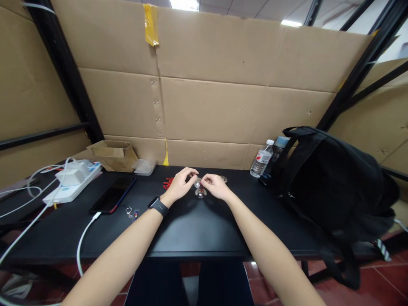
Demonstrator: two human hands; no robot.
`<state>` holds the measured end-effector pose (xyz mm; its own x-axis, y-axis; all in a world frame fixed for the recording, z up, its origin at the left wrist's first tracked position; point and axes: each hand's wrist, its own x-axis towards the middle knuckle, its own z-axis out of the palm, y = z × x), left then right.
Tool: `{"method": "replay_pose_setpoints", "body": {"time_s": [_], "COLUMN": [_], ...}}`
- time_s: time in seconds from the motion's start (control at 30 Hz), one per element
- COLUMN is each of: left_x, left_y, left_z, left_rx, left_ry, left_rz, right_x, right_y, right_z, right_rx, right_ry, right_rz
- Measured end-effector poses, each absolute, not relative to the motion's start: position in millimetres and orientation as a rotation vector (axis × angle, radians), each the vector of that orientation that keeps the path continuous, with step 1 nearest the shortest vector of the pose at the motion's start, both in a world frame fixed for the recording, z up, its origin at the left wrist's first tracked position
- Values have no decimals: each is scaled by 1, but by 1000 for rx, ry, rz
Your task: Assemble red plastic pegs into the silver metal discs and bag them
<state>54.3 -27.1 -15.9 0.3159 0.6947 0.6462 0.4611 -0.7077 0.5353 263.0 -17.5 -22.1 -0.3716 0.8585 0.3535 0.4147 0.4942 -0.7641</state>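
My left hand, with a dark watch on its wrist, is held over the table with fingers curved and a gap between thumb and fingers. My right hand is pinched together beside it, at what looks like a thin red cord. Below the fingertips a small shiny round metal disc rests on the table. Another round metal piece shows between the hands, partly hidden. A third disc peeks out behind my right hand. Red pieces, perhaps cords, lie left of my left hand.
On the black table a phone charges, near a keyring. A white power strip, cardboard box and clear plastic box stand left. A water bottle and black backpack occupy the right. Cardboard walls the back.
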Motion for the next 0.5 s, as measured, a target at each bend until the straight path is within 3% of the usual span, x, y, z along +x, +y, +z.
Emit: {"method": "replay_pose_setpoints", "body": {"time_s": [0.2, 0.5], "left_x": [54, 52], "left_y": [-22, -18], "left_z": [-30, -34], "left_rx": [2626, 2636], "left_ry": [1076, 969], "left_rz": [896, 808], "right_x": [266, 279], "right_y": [-21, -15], "right_z": [-14, -11], "right_rx": [-1019, -1149], "right_ry": [-1963, -1959], "right_rz": [752, 545]}}
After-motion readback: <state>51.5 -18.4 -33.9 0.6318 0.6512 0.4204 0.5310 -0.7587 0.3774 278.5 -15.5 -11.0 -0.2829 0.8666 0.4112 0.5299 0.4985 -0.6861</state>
